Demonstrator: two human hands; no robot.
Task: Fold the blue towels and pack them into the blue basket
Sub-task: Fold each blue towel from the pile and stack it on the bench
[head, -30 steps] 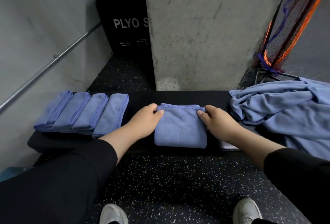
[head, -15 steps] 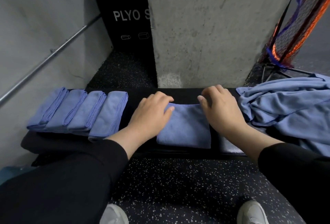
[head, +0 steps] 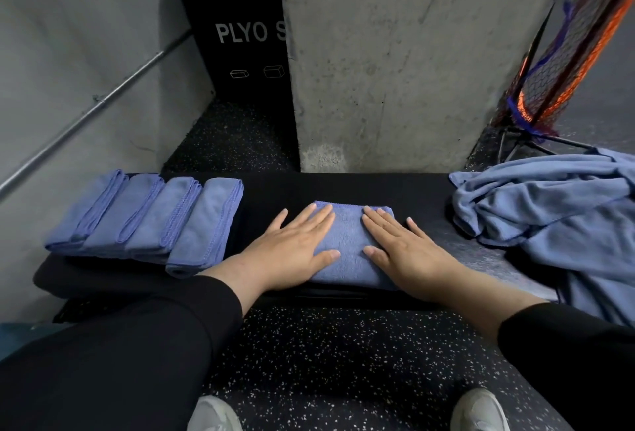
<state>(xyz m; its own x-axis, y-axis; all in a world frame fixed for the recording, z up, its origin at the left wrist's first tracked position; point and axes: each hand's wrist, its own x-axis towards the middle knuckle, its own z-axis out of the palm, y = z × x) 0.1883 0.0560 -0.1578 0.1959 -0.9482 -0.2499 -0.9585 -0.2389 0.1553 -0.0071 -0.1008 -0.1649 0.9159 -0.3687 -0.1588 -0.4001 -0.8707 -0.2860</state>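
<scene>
Folded blue towel [head: 347, 245] under both flat palms, left hand [head: 292, 248], right hand [head: 402, 252]

A broad concrete pillar [head: 395, 52] stands straight ahead, its grey face pitted and stained, with a chalky patch at its foot. Left of it, partly hidden behind its edge, sits a black box [head: 237, 38] printed with "PLYO S" in white and two small box outlines below. A grey wall [head: 68, 52] runs along the left side — a metal rail [head: 99, 104] slants across it. The floor [head: 326, 362] is black rubber flecked with white. A low black bench [head: 343, 190] spans the width in front of the pillar. At the upper right, an orange and blue net [head: 567, 52] hangs on a dark frame.
</scene>
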